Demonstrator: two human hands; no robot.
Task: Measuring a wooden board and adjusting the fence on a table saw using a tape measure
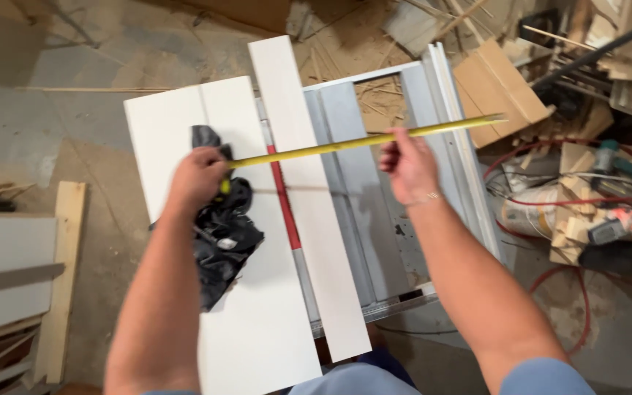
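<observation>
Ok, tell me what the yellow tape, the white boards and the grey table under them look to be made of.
Yellow tape: looks like thin painted metal, since it spans stiffly between the left hand and the right hand. White boards: probably wood or fibreboard with a smooth matt white coat; the core is not visible. Grey table: seems to be bare metal, dull grey with straight rails.

A narrow board (pixel 305 197) lies on the table saw (pixel 396 183), right of a wide panel (pixel 184 146). A crumpled cloth (pixel 224 227) rests on that panel.

Head camera looks steeply down, close above table saw (pixel 374 219)
</observation>
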